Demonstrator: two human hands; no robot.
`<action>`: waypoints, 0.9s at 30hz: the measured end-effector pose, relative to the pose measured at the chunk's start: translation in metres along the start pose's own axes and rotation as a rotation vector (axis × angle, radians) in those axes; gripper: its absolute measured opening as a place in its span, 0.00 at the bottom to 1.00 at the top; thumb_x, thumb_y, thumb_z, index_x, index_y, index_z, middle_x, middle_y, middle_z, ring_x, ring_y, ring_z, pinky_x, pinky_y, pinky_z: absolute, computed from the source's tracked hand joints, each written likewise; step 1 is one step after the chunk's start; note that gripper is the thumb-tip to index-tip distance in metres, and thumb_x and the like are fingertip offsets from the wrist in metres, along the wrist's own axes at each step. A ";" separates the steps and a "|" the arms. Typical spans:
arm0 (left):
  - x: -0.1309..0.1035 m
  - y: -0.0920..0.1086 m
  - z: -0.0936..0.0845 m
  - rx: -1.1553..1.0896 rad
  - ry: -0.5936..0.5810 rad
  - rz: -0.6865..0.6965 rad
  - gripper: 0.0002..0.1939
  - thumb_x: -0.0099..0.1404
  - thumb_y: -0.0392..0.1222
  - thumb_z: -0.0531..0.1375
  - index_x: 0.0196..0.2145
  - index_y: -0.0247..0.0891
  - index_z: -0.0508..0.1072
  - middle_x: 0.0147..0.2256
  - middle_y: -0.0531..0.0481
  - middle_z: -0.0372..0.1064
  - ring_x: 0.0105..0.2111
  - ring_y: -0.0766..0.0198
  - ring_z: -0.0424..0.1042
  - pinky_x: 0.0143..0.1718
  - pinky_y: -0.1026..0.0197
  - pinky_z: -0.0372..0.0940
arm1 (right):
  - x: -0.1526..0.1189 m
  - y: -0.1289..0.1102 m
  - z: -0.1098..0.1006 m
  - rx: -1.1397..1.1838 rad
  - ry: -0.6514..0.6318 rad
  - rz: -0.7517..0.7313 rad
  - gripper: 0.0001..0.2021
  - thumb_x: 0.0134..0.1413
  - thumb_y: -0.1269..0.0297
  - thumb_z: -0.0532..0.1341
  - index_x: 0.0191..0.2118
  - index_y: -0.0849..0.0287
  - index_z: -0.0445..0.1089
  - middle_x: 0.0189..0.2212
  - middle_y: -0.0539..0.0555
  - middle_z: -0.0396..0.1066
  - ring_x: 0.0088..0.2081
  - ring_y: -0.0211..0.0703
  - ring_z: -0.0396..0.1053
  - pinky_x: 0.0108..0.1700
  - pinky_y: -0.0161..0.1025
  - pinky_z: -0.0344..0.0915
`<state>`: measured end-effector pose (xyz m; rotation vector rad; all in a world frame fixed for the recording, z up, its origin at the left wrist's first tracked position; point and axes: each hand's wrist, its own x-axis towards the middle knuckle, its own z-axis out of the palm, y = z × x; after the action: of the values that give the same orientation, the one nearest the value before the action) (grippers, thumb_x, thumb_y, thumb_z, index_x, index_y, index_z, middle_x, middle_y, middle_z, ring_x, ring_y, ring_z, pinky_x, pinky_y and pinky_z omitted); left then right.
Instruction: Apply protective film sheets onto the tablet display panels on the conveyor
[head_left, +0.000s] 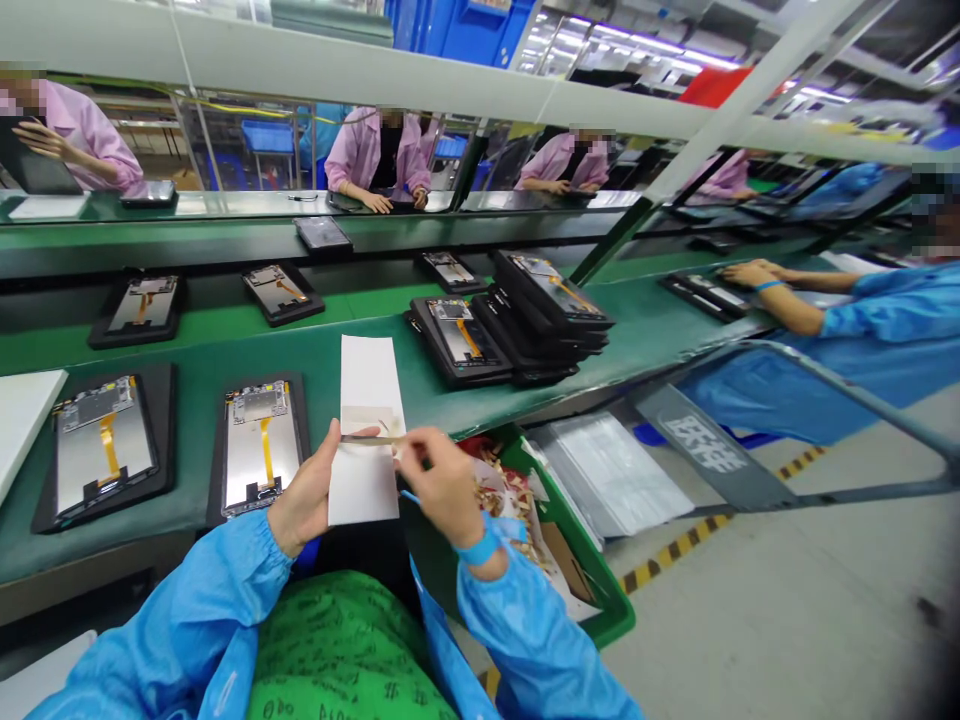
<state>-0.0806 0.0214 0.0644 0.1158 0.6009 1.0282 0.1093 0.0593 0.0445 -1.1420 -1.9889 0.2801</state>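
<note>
White paper sheet [363, 492], between both hands, likely handles light and bendable; grip its edges. Left hand [309, 488] pinches its left edge; right hand [441, 484] pinches a thin strip [386, 440] across it.

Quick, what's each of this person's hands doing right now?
Left hand: holding the white card.
Right hand: closed, pinching a thin item over the card; what exactly, I can't tell.

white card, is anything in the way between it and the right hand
Only the thin strip, maybe tweezers, that the right hand pinches across the white card. Nothing else visible blocks it; the left hand holds the left edge.
</note>
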 end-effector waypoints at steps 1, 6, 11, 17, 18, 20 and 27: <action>-0.003 -0.001 0.000 -0.025 -0.036 -0.035 0.32 0.67 0.64 0.55 0.57 0.36 0.69 0.49 0.36 0.75 0.48 0.48 0.76 0.50 0.46 0.69 | -0.005 0.026 -0.011 -0.050 0.083 0.145 0.07 0.64 0.63 0.56 0.37 0.58 0.70 0.30 0.53 0.73 0.30 0.42 0.71 0.37 0.38 0.68; -0.008 -0.004 -0.007 -0.103 -0.018 -0.040 0.37 0.67 0.68 0.51 0.59 0.34 0.66 0.47 0.33 0.75 0.48 0.45 0.75 0.50 0.39 0.68 | -0.062 0.142 -0.052 -0.551 -0.161 0.654 0.08 0.58 0.63 0.59 0.36 0.61 0.74 0.27 0.61 0.75 0.31 0.55 0.74 0.36 0.49 0.69; -0.001 -0.011 -0.007 -0.132 0.109 0.027 0.35 0.67 0.66 0.52 0.59 0.35 0.66 0.45 0.36 0.76 0.46 0.48 0.76 0.48 0.44 0.70 | -0.077 0.083 -0.026 -0.199 -0.226 0.131 0.15 0.64 0.67 0.53 0.51 0.58 0.72 0.46 0.62 0.76 0.48 0.53 0.75 0.49 0.52 0.74; -0.017 -0.002 -0.015 -0.065 0.225 0.286 0.35 0.67 0.67 0.53 0.59 0.37 0.68 0.48 0.39 0.74 0.50 0.52 0.74 0.51 0.54 0.68 | -0.033 -0.048 0.035 0.034 -0.299 -0.484 0.24 0.63 0.71 0.58 0.64 0.62 0.59 0.59 0.67 0.68 0.61 0.59 0.66 0.57 0.56 0.71; -0.026 0.001 -0.021 -0.019 0.226 0.339 0.35 0.66 0.67 0.54 0.59 0.39 0.68 0.51 0.40 0.73 0.52 0.53 0.72 0.51 0.55 0.68 | -0.031 -0.057 0.045 0.069 -0.252 -0.488 0.24 0.64 0.74 0.56 0.65 0.63 0.58 0.57 0.68 0.69 0.60 0.58 0.67 0.56 0.54 0.72; -0.046 0.008 -0.037 0.093 0.242 0.440 0.31 0.65 0.60 0.61 0.61 0.44 0.66 0.56 0.43 0.71 0.56 0.54 0.69 0.53 0.55 0.66 | -0.033 -0.070 0.063 0.181 -0.163 -0.380 0.21 0.65 0.74 0.52 0.62 0.65 0.60 0.51 0.67 0.73 0.53 0.54 0.73 0.51 0.49 0.76; -0.117 0.019 -0.109 0.206 0.576 0.595 0.29 0.53 0.44 0.73 0.51 0.40 0.73 0.45 0.46 0.77 0.43 0.57 0.76 0.43 0.59 0.70 | -0.021 -0.101 0.096 0.467 -0.500 -0.135 0.09 0.70 0.63 0.54 0.46 0.57 0.69 0.34 0.53 0.76 0.34 0.43 0.74 0.37 0.37 0.73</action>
<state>-0.1955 -0.0860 0.0284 0.1883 1.2447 1.5911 -0.0187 0.0035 0.0254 -0.6738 -2.2424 0.9800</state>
